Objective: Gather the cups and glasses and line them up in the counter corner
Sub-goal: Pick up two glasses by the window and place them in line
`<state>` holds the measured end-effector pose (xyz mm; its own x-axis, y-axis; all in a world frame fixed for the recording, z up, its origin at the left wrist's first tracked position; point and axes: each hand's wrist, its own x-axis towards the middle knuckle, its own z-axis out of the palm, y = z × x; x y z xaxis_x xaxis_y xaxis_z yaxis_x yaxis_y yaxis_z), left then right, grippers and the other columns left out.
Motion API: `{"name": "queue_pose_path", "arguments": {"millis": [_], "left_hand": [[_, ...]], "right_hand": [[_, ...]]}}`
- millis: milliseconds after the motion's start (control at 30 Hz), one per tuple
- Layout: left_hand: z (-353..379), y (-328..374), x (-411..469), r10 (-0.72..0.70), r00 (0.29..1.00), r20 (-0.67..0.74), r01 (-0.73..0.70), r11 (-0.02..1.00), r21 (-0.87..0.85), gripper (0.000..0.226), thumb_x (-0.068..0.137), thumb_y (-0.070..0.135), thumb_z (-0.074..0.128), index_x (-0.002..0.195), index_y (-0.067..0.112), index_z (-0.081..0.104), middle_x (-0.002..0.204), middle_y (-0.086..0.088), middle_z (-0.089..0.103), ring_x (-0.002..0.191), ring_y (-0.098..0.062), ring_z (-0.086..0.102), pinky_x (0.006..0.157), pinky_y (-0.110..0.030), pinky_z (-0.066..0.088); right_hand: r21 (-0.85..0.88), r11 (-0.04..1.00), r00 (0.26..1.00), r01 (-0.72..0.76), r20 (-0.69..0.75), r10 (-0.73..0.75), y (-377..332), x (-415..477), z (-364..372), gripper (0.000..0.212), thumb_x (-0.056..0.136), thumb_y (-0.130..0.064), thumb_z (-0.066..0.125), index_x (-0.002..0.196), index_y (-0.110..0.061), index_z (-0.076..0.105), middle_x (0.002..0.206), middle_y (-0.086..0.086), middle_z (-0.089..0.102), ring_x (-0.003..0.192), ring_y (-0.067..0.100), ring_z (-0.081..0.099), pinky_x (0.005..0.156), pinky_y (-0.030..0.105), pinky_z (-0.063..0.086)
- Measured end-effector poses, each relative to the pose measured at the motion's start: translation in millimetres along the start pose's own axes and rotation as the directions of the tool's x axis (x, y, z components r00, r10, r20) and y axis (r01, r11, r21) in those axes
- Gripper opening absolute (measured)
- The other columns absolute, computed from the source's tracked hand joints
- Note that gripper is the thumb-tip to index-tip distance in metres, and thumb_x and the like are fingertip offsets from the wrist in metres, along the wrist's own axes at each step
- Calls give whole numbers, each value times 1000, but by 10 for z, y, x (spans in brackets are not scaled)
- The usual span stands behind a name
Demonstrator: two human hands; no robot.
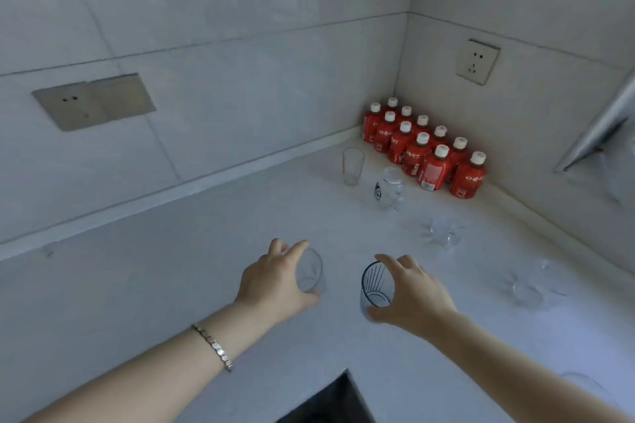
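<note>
The left hand (275, 282) wraps a clear glass (311, 273), fingers over its rim and thumb low on its side, above the counter (171, 285). The right hand (410, 295) clasps a blue-rimmed glass (374, 285) the same way, fingers curled around its wall. Whether either glass touches the counter I cannot tell. Nearer the corner stand a tall glass (353, 165), a mug (390, 187) and a small glass (443, 232), beside red bottles (426, 151).

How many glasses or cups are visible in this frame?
6: one in the left hand, one in the right hand, two by the red bottles, two faint ones right on the counter. More may be out of view.
</note>
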<state>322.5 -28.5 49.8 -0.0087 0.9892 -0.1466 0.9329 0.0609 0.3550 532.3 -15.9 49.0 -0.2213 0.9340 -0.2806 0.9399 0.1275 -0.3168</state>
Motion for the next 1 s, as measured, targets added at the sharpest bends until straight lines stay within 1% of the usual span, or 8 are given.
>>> {"name": "queue_pose_path", "arguments": {"millis": [67, 167, 300, 467, 533, 600, 767, 1000], "left_hand": [[-146, -329, -420, -127, 991, -37, 126, 992, -26, 78, 68, 52, 70, 135, 36, 36, 131, 2, 41, 114, -23, 58, 92, -28, 45], [-351, -832, -1053, -297, 952, -79, 294, 955, -46, 78, 67, 50, 72, 136, 35, 37, 128, 2, 42, 112, -22, 58, 92, -27, 45], [-536, -1440, -1846, -483, 868, -118, 479, 876, -64, 78, 68, 49, 71, 136, 34, 36, 126, 1, 42, 110, -23, 59, 91, -28, 45], [-618, -2173, -2722, -663, 734, -144, 639, 747, -185, 78, 68, 51, 70, 135, 33, 36, 129, 1, 41, 106, -23, 61, 83, -26, 43], [-653, -2453, -3007, -698, 702, -142, 668, 714, -208, 79, 68, 52, 70, 135, 34, 35, 129, 2, 41, 103, -20, 62, 78, -24, 41], [-718, -2749, -3265, -710, 691, -136, 682, 702, -204, 78, 68, 51, 70, 135, 35, 35, 128, 3, 41, 101, -19, 62, 76, -23, 39], [-991, -3661, -3814, -707, 698, -115, 691, 707, -149, 77, 69, 49, 69, 135, 33, 34, 126, 1, 41, 99, -21, 62, 79, -24, 43], [-1342, -4730, -4053, -701, 702, -126, 683, 712, -161, 76, 67, 46, 70, 134, 31, 36, 119, -1, 42, 95, -24, 63, 71, -24, 39]], "right_hand": [[-31, 993, 993, 112, 45, -111, -325, -71, 67, 89, 71, -53, 68, 145, -33, 22, 134, 0, 43, 122, 21, 49, 93, 30, 45], [-59, 964, 962, 261, 102, -254, -856, -200, 194, 90, 71, -51, 69, 146, -32, 22, 136, 1, 42, 125, 22, 48, 96, 31, 44], [-60, 911, 903, 408, 173, -393, -1612, -399, 450, 89, 73, -47, 69, 146, -32, 20, 137, 1, 42, 125, 23, 47, 96, 33, 45], [-48, 844, 831, 535, 213, -514, -2559, -685, 887, 87, 72, -45, 70, 144, -32, 23, 137, 1, 43, 125, 23, 48, 99, 32, 43], [-48, 823, 809, 565, 226, -542, -2916, -780, 1065, 86, 72, -45, 70, 144, -32, 25, 137, 0, 43, 124, 22, 48, 99, 31, 42], [-46, 812, 796, 582, 235, -558, -3276, -873, 1253, 85, 72, -45, 70, 144, -32, 26, 137, 0, 43, 123, 21, 49, 97, 29, 42], [0, 833, 809, 553, 241, -536, -4279, -1134, 1807, 86, 72, -46, 71, 144, -33, 26, 139, -2, 42, 123, 19, 50, 97, 29, 44], [5, 858, 830, 514, 250, -499, -5373, -1127, 2314, 87, 69, -48, 74, 142, -33, 30, 134, -1, 47, 119, 17, 55, 95, 30, 48]]}}
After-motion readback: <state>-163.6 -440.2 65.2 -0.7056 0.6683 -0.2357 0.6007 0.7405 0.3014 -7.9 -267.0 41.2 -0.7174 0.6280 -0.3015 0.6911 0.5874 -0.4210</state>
